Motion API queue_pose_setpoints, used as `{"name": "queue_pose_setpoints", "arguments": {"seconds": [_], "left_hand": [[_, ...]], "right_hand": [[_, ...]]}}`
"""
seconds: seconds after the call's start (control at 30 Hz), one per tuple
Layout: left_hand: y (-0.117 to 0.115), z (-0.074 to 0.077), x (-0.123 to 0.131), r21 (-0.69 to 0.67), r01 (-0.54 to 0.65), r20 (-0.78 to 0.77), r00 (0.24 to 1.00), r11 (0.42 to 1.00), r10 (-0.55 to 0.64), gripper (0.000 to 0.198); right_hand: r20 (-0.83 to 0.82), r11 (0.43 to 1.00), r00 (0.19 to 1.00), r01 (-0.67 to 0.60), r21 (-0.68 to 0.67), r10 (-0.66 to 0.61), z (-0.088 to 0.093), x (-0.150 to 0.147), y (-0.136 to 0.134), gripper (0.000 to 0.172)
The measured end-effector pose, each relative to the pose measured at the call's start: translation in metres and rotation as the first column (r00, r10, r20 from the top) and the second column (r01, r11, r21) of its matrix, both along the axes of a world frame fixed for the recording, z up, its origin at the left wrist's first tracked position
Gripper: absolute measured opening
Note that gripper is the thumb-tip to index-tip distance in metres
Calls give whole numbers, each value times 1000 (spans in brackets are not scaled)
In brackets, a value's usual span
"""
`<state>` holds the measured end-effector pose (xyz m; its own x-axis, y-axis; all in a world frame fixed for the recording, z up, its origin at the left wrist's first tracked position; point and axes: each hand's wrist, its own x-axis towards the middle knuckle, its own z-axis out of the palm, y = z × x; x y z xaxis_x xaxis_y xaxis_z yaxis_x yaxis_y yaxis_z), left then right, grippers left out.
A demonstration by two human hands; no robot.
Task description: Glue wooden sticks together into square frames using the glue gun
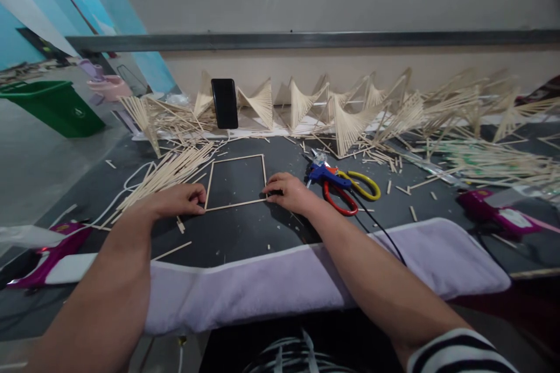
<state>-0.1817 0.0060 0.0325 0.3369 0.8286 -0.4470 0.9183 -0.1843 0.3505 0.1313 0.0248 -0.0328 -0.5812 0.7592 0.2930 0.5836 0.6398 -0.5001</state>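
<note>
A four-sided frame of thin wooden sticks point(236, 204) lies flat on the dark tabletop in front of me. My left hand point(189, 199) is closed, its fingertips pinching the frame's near left corner. At the near right corner, my right hand point(286, 191) has its thumb and fingers closed around the joint. Beside my left hand spreads a pile of loose wooden sticks point(175, 166). Just past my right hand lie a blue glue gun point(328, 176), red-handled scissors point(339, 200) and a yellow-handled tool point(363, 183).
Twisted stick structures point(350, 122) stand along the back, near a propped black phone point(224, 104). A lilac cloth point(258, 285) covers the near table edge. Magenta devices lie left point(65, 250) and right point(494, 213). A green bin point(56, 108) stands on the floor.
</note>
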Motion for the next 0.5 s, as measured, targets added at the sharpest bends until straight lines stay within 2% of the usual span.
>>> {"name": "queue_pose_setpoints", "arguments": {"seconds": [0.17,0.5], "left_hand": [[1,-2,-2,1,6,-7,1000,1000,-6,31],[-1,3,3,-19,-14,11,1000,1000,14,32]], "right_hand": [[8,1000,1000,12,10,-12,2,-1,-2,19],[-13,999,1000,9,33,-8,-6,-2,2,15]]}}
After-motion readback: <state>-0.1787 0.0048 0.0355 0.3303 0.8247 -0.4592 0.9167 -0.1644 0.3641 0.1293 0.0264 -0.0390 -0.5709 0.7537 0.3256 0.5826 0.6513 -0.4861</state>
